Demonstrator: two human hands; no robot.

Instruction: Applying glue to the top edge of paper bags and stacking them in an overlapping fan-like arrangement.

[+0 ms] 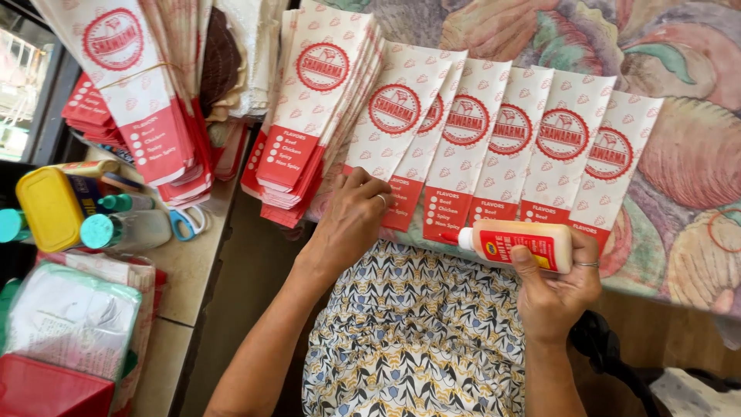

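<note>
Glue bottle (519, 245), light and squeezable, sits gripped around its middle in my right hand (552, 289) while my left hand (351, 224) presses flimsy paper bags (463, 147) flat.

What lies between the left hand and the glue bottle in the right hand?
In the head view, the red lower ends of two fanned paper sleeves lie between the left hand and the glue bottle held by the right hand.

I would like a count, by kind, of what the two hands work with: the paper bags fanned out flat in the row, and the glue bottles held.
Fanned paper bags: 7, left hand resting on the first
Glue bottle: 1, in right hand
Total: 8
</note>
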